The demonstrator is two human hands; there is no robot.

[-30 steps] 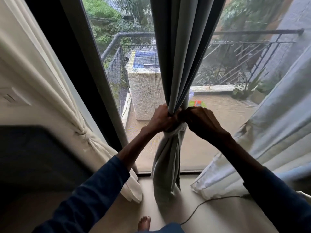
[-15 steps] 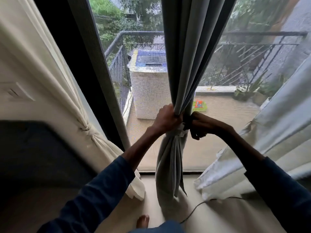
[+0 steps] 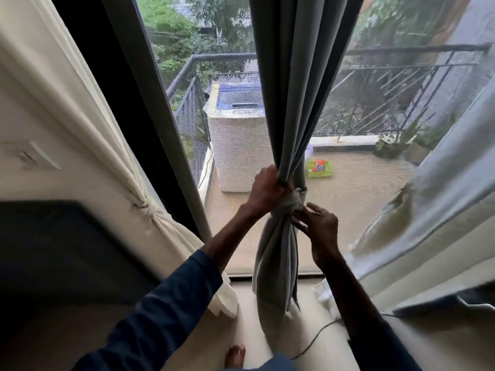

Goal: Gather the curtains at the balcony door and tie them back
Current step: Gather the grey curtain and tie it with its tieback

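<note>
Left hand (image 3: 267,187) clenches the gathered grey fabric curtain (image 3: 292,108) while the right hand (image 3: 320,226), at four o'clock, pinches the knot (image 3: 294,200), which may slip if slackened.

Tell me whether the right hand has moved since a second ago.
Yes. The right hand has dropped from level with the gathered grey curtain's knot to just below it.

- A white washing machine (image 3: 237,140) is standing out on the balcony, close to the railing's left side.
- A dark metal railing (image 3: 417,48) is running round the balcony's edge.
- A green and orange packet (image 3: 318,168) is lying on the balcony floor, right of the machine.
- Potted plants (image 3: 396,148) are sitting in the far right corner.
- Trees (image 3: 171,30) are showing beyond the railing.
- A thin cable (image 3: 321,328) is trailing over the indoor floor.
- A switch plate (image 3: 29,156) is sitting on the left wall, above a dark panel (image 3: 53,250).
</note>
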